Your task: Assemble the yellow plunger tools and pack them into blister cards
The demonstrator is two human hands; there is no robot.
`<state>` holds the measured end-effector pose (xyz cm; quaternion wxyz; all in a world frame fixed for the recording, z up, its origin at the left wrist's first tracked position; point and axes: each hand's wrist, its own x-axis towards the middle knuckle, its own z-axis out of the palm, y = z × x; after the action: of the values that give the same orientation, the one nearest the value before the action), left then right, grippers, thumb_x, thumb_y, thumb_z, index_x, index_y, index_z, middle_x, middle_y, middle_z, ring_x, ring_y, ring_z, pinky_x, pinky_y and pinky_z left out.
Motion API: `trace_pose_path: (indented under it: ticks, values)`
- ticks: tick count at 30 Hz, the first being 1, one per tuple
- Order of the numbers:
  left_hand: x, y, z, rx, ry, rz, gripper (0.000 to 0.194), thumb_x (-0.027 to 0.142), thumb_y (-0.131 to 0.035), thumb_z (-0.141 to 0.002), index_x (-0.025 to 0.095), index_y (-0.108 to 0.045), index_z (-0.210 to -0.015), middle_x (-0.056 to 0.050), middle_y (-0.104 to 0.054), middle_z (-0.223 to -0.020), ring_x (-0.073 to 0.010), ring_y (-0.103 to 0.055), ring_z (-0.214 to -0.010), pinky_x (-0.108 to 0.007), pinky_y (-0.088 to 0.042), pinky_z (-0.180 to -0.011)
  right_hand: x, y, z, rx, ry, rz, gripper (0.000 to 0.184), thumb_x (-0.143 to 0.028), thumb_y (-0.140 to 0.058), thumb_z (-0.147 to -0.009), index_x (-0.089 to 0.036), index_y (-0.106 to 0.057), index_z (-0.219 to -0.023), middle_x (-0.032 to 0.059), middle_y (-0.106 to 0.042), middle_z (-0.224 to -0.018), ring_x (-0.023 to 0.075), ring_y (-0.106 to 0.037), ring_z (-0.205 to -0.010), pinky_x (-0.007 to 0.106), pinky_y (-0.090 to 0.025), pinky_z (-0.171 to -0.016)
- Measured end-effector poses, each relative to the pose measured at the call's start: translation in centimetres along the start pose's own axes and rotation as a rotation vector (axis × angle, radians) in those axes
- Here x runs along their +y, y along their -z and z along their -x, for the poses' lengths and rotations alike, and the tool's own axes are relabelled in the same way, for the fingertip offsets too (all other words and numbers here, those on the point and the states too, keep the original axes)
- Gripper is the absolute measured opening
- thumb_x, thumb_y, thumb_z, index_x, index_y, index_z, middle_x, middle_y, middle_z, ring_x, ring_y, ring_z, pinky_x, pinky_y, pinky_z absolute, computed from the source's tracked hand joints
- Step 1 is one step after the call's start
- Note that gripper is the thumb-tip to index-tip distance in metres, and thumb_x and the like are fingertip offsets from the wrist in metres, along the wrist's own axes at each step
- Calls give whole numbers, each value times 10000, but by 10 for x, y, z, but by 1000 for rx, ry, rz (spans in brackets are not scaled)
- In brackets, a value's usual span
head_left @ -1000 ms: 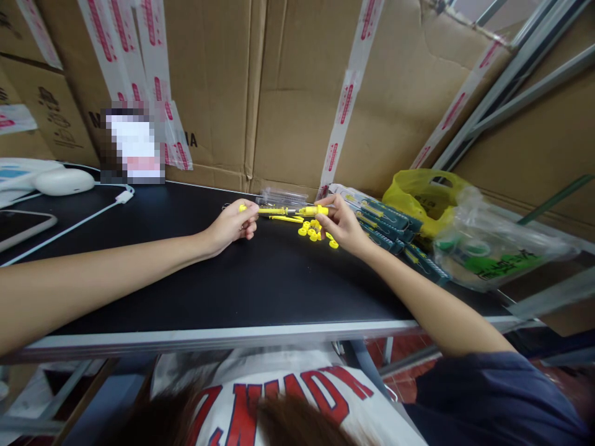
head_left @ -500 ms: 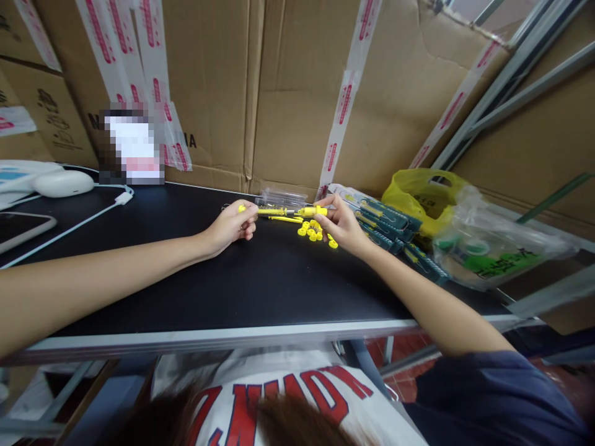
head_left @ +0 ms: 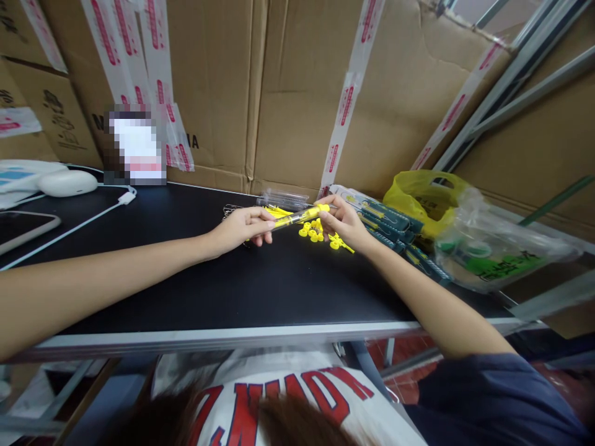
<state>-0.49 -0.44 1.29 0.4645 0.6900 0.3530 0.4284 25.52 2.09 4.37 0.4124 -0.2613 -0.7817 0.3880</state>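
Note:
A slim yellow-and-clear tube [head_left: 296, 218] is held slantwise between my two hands, above the black table [head_left: 260, 288]. My left hand [head_left: 239, 232] is closed round its lower left end, the fingers hiding that tip. At the upper right end, the fingertips of my right hand [head_left: 348, 224] pinch its yellow part, and a thin metal piece shows beside it. Small yellow caps [head_left: 313, 231] lie in a loose group just beyond and below the tube. Yellow strips [head_left: 277, 212] and clear tubes [head_left: 286, 199] lie behind my hands, with thin wire hooks [head_left: 229, 210] near my left hand.
Dark green printed packs [head_left: 395, 226] are stacked to the right, before a yellow plastic bag [head_left: 421, 198] and a clear bag [head_left: 499, 254]. At left are a white case [head_left: 67, 183], a cable [head_left: 88, 220] and a phone [head_left: 28, 229]. Cardboard [head_left: 297, 124] walls the back.
My left hand has moved right, nearer my right hand. The yellow parts held level and end to end now form one tilted tube. A yellow strip now shows by the caps below my right hand.

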Motion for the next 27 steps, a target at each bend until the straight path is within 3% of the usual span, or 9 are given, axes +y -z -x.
trace_pose_path:
  ticks: [4, 9, 14, 17, 20, 22, 27]
  values:
    - [6, -5, 2, -75, 44, -89, 310, 328, -679, -760, 137, -627, -998, -54, -717, -734, -99, -583, -501, -202, -443, -455, 4, -4, 0, -10, -11, -34, 366, -432, -668, -836, -181, -483, -1026, -113, -429, -528, 47, -391, -401, 197, -488, -411]
    - [3, -7, -3, -46, 56, -53, 292, 310, -682, -767, 151, -659, -1011, -55, -702, -738, -100, -574, -460, -206, -463, -404, 7, -13, -5, -19, -68, -16, 401, -440, -675, -819, -178, -493, -1062, -94, -486, -557, 58, -448, -413, 192, -477, -410]
    - [4, -4, -6, 91, 22, 56, 308, 288, -649, -806, 157, -599, -1080, 0, -634, -702, -68, -519, -409, -175, -419, -347, 17, -23, -20, 69, -128, -10, 375, -525, -398, -942, -216, -416, -1153, -75, -532, -601, 87, -497, -433, 211, -458, -425]
    - [11, 1, -6, 231, -11, 149, 240, 256, -577, -846, 152, -532, -1057, 13, -610, -709, -66, -514, -402, -185, -433, -352, 26, -33, -34, 24, -57, 237, 292, -430, -376, -961, -186, -488, -1074, -45, -520, -643, 97, -495, -504, 218, -434, -475]
    - [21, 8, -7, 303, -52, 225, 196, 219, -523, -855, 159, -517, -1041, 12, -607, -721, -78, -534, -407, -203, -454, -359, 30, -48, -50, -162, 184, 687, 132, -236, -495, -907, -158, -584, -966, 4, -562, -744, 120, -520, -659, 264, -439, -653]
    - [26, 12, -8, 321, -59, 255, 218, 216, -509, -855, 158, -536, -1063, 13, -599, -711, -79, -530, -391, -212, -460, -356, 32, -60, -63, -284, 301, 896, 125, -190, -528, -884, -152, -612, -969, 46, -589, -847, 155, -543, -789, 284, -431, -722]
    - [28, 12, -8, 352, -9, 285, 185, 231, -516, -856, 135, -574, -1003, 17, -573, -663, -68, -504, -358, -201, -435, -329, 37, -88, -93, -411, 403, 1080, 154, -198, -536, -889, -139, -635, -991, 108, -614, -1021, 207, -552, -970, 308, -439, -814]
